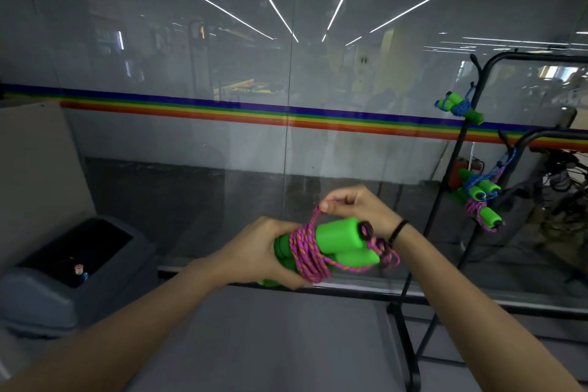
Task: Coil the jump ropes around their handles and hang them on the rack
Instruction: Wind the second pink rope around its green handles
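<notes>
Two bright green handles (342, 240) lie side by side in front of me, with a pink and purple rope (305, 248) wound around their middle. My left hand (264, 251) grips the left ends of the handles. Just above them, my right hand (359, 207) pinches a loop of the same rope between thumb and fingers. At the right stands a black rack (445, 191). A blue-roped bundle (459, 106) hangs on its upper hook. Lower down hang another blue-roped bundle (475, 188) and a pink-roped one (483, 216).
A glass wall with a rainbow stripe (222, 110) runs across in front of me. A grey bin (73, 267) with a dark open top sits on the floor at the left. The rack's black base bars (410, 347) reach toward me at the lower right.
</notes>
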Tool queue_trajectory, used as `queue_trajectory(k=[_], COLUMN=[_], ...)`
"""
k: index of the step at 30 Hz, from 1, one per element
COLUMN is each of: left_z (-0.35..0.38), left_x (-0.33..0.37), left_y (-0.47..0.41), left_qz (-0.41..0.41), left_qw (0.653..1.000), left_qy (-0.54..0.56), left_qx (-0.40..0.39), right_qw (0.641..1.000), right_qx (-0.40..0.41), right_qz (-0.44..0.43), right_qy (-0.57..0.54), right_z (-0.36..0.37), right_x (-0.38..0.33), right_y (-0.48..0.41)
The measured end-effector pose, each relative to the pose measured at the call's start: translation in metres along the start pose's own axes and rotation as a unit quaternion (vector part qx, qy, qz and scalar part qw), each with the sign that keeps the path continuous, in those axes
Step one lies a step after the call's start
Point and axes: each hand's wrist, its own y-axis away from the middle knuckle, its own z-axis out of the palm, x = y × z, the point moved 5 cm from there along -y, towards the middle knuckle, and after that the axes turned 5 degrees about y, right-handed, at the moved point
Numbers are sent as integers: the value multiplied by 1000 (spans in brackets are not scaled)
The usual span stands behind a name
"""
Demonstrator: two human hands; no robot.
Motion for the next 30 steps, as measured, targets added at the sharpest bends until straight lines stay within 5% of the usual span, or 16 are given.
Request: queue_trajectory(k=[5, 11, 15, 21, 30], left_z=[-15, -52, -59, -56, -25], left_x=[-13, -43, -55, -59, -46], left_y=[1, 3, 7, 2, -11], left_qz=[-44, -176, -219, -234, -197], left_qw=[972, 898, 896, 916, 950], left_qy=[159, 206, 156, 50, -179], left_qx=[165, 347, 354, 322, 162], right_qw=[995, 995, 974, 894, 810], right_qx=[20, 9, -23, -42, -50], right_qz=[57, 100, 37, 34, -48], right_qy=[-81, 17, 220, 444, 582], right_z=[10, 13, 18, 29, 31], right_x=[22, 24, 0, -31, -89], right_y=[10, 27, 35, 49, 53])
